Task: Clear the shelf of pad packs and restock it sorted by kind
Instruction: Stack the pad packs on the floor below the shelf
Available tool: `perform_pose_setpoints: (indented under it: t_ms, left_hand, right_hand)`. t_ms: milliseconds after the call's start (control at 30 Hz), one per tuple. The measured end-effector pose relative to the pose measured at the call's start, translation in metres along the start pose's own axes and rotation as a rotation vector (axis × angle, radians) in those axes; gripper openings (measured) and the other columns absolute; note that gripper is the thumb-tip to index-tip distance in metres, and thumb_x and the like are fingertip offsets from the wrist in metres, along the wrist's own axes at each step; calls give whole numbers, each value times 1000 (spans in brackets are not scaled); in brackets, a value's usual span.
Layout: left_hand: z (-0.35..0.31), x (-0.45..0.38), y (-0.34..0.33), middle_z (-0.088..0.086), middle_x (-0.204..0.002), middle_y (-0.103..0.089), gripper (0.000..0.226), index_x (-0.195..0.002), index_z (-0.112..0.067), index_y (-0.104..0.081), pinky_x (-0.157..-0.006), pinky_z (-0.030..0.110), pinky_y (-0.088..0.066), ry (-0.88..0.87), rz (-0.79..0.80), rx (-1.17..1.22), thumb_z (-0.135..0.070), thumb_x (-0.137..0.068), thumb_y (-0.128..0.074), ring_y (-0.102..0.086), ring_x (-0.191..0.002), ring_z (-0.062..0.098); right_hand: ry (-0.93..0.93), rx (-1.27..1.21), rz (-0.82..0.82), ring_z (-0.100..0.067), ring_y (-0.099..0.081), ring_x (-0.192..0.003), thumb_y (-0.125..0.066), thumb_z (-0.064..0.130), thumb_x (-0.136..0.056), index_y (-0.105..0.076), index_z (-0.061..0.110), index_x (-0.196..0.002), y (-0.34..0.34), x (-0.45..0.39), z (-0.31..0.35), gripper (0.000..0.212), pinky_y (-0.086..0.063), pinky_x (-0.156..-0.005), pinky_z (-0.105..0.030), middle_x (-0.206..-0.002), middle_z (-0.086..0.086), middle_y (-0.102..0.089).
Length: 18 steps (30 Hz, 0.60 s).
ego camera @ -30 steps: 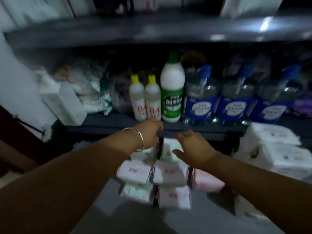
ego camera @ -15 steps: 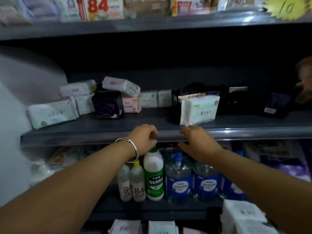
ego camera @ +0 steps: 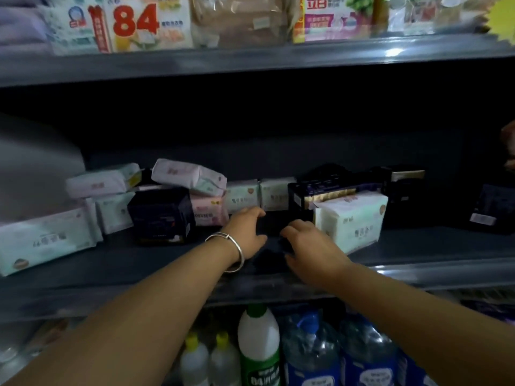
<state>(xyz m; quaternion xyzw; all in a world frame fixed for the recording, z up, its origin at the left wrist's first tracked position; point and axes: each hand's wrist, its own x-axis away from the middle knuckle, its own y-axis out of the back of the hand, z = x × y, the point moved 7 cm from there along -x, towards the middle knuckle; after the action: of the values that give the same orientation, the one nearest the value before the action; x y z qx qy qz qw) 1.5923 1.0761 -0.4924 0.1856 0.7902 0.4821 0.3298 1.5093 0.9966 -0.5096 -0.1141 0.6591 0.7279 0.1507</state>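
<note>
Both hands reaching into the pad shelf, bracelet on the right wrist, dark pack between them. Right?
Not quite: the bracelet is on the left wrist, as the head view shows. The rest holds: the left hand and right hand both reach into the pad shelf, with a dark pack between them.
</note>
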Motion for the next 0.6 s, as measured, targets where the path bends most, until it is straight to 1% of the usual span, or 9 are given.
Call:
perform_pose_setpoints:
  t_ms: [100,233,267,300,367,400,433,500,600]
  left_hand:
    - [23,-32,2,8,-143,-36,56,-139,-14,-36,-109,29,-30,22,9,-60,-18,-88,-60,-35,-132,24]
    - [50,-70,-2,9,-148,-31,64,-145,-13,-28,-110,23,-21,-4,3,-157,-15,-88,-58,-29,-137,23]
    - [56,-79,-4,8,-149,-30,66,-146,-14,-25,-111,23,-19,-12,2,-174,-17,-88,-58,-28,-137,23]
    - [62,-88,-7,7,-149,-29,68,-147,-15,-24,-112,23,-17,-16,2,-185,-19,-88,-58,-28,-138,22]
    - [71,-104,-12,5,-150,-29,70,-146,-17,-24,-113,24,-18,-25,11,-192,-20,-87,-60,-28,-138,23]
    - [74,-111,-15,5,-150,-28,69,-146,-17,-25,-114,26,-19,-34,16,-199,-20,-87,-60,-28,-138,24]
    - [76,-118,-17,6,-151,-28,68,-146,-16,-26,-115,27,-20,-51,19,-213,-19,-87,-60,-28,-138,24]
    - [79,-132,-23,8,-152,-25,65,-145,-12,-27,-115,30,-20,-96,18,-254,-16,-87,-57,-26,-140,24]
    - [83,-154,-30,10,-154,-19,66,-146,-7,-21,-117,32,-16,-126,5,-300,-13,-89,-53,-20,-143,24]
  right_hand:
    - [-25,-27,26,-26,-42,-121,-57,15,-88,-46,9,-129,-12,-44,6,43,-38,-99,-30,-131,-9,-46]
    - [-119,-19,74,-31,-38,-127,-56,13,-88,-38,5,-135,-27,-105,0,52,-38,-102,-33,-138,-14,-40]
    - [-150,-12,91,-32,-35,-130,-54,14,-89,-32,4,-140,-32,-120,-4,56,-36,-106,-35,-142,-16,-34]
    - [-180,4,110,-33,-29,-135,-52,16,-91,-24,4,-144,-38,-134,-8,61,-32,-111,-37,-148,-17,-27]
    - [-246,29,146,-34,-14,-143,-50,19,-94,-8,5,-150,-48,-158,-17,71,-20,-117,-38,-157,-16,-7]
    - [-284,39,158,-34,-7,-144,-50,20,-94,-3,7,-150,-53,-168,-23,74,-16,-118,-39,-158,-15,0]
    - [-307,56,162,-35,-3,-145,-50,20,-94,-1,7,-150,-59,-176,-29,76,-13,-118,-40,-158,-15,3]
    - [-308,116,144,-37,-1,-144,-47,23,-95,0,6,-150,-71,-194,-40,74,-13,-118,-44,-157,-17,3]
    - [-304,217,103,-43,9,-143,-39,25,-94,0,5,-150,-85,-218,-53,71,-10,-116,-54,-157,-20,5]
